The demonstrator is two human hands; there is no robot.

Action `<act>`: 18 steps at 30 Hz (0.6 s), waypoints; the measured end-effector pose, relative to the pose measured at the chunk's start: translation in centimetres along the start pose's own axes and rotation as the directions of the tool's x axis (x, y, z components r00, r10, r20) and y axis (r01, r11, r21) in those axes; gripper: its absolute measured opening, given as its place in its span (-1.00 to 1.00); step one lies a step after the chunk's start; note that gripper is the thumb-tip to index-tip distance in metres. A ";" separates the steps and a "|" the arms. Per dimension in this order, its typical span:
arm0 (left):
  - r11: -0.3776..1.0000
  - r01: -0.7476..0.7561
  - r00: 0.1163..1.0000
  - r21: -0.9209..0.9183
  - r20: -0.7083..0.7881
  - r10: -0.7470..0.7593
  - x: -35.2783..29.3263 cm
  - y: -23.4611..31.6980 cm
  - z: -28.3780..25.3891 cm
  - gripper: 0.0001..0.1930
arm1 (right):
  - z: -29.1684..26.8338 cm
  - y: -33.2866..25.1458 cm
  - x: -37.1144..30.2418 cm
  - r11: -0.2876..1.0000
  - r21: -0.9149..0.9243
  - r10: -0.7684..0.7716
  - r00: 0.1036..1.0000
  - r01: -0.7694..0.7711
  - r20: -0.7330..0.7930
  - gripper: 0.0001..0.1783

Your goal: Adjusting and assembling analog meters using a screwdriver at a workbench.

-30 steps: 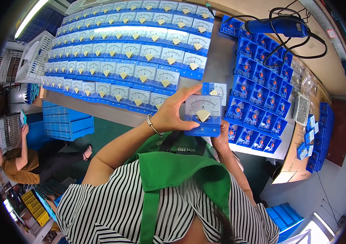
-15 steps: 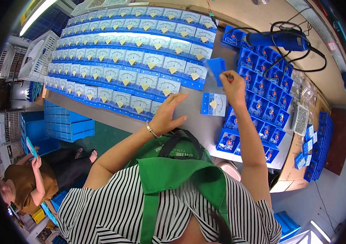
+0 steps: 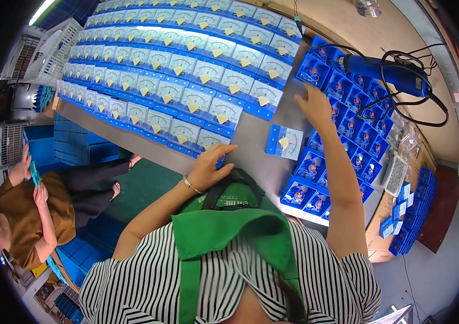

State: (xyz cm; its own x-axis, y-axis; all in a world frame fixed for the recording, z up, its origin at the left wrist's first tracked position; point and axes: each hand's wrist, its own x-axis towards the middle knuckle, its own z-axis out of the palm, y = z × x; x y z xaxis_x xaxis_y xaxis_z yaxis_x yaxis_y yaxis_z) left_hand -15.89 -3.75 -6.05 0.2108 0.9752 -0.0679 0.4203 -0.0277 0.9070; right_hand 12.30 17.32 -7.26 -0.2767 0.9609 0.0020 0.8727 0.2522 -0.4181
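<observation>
My right hand (image 3: 315, 108) is over the table at the left edge of a block of open blue boxes (image 3: 356, 100) with orange and red parts inside. Its thumb and forefinger are apart, with nothing visible between them. Just beyond its fingertips sits one blue box (image 3: 313, 71). A single panel meter (image 3: 285, 142) with a white dial, a cream piece and a blue base lies on the grey table between my hands. My left hand (image 3: 211, 166), fingers stretched out, rests by the near end of the rows of similar meters (image 3: 181, 70), holding nothing that I can see.
A blue cylindrical tool (image 3: 386, 74) with a looped black cable lies over the far boxes. At the right are a tray of small parts (image 3: 396, 175) and stacked blue cases (image 3: 418, 210). Another person (image 3: 51, 216) stands at left, beside blue crates (image 3: 78, 140).
My right hand has let go of a blue box, which now stands with the others at the block's far left. The left hand stays by the meters; the view has shifted slightly.
</observation>
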 end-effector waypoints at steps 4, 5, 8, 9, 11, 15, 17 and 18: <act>0.985 -0.165 0.984 0.043 0.072 0.161 1.6 0.7 0.6 -0.57 | -1.4 -0.6 -9.1 0.993 -0.100 -0.024 0.947 0.059 0.322 -0.19; 0.982 -0.187 0.979 0.011 0.079 0.186 1.9 0.9 1.1 -0.57 | -1.4 -0.8 -11.2 0.987 -0.136 -0.037 0.945 0.086 0.326 -0.14; 0.971 -0.237 0.966 -0.019 0.101 0.238 2.7 1.2 2.2 -0.57 | -1.0 -1.1 -13.1 0.989 -0.128 -0.028 0.943 0.074 0.333 -0.11; 0.962 -0.270 0.952 -0.049 0.134 0.274 2.8 1.6 2.6 -0.57 | -1.1 -0.9 -13.3 0.994 -0.106 0.027 0.939 0.010 0.344 -0.12; 0.963 -0.265 0.948 -0.043 0.172 0.269 2.6 2.1 2.7 -0.55 | -0.7 -0.2 -13.2 0.975 -0.184 -0.057 0.939 0.126 0.340 -0.17; 0.961 -0.275 0.948 0.003 0.165 0.271 0.8 2.3 2.1 -0.54 | -1.2 -2.2 -12.8 0.887 -0.338 -0.215 0.929 0.314 0.300 -0.13; 0.972 -0.233 0.962 -0.020 0.143 0.234 0.4 2.1 2.1 -0.53 | -1.4 -2.4 -12.8 0.888 -0.368 -0.219 0.957 0.277 0.193 -0.11; 0.977 -0.200 0.966 -0.071 0.153 0.208 0.1 2.0 2.0 -0.53 | -1.2 -2.5 -12.8 0.881 -0.358 -0.256 0.949 0.308 0.186 -0.11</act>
State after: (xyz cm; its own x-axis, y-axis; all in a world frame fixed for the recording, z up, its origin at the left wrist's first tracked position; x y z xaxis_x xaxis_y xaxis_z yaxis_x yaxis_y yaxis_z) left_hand -13.32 -4.17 -5.10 0.4259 0.9028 0.0600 0.3056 -0.2060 0.9296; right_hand 14.12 4.48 -5.13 -0.5610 0.8257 -0.0598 0.8278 0.5593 -0.0428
